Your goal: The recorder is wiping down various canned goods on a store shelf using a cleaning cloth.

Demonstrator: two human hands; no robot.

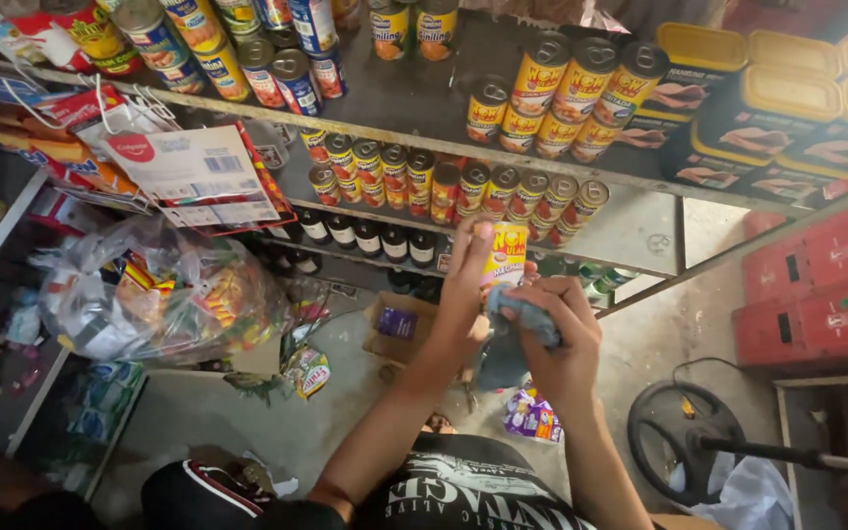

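Head cam looks down at two bare forearms in front of metal shop shelving w/ tinned goods. Left hand (465, 285) grips a small yellow can (508, 253) w/ red top edge, fingers wrapped round its left side, thumb up along it; can sits upright near centre of view, just below the shelf row of small red-and-yellow tins (449, 185) at 12 o'clock. Right hand (561, 329) is closed on a grey-blue cloth (522, 312), pressing it vs the can's lower part; fingers curled over the fabric, cloth touching can. At 1–2 o'clock: bigger yellow-label cans (561, 93) and flat oval tins (738, 118), stacked. At 9 o'clock a clear plastic bag (154, 294) stuffed w/ snack packets; above it, approx 10 o'clock, hanging carded packs (184, 167). At 3 o'clock red crates (821, 294). At 4–5 o'clock a black round fan base (684, 442) on concrete floor. Directly under the hands, a brown cardboard box (399, 329) and a purple packet (532, 417) on the floor.
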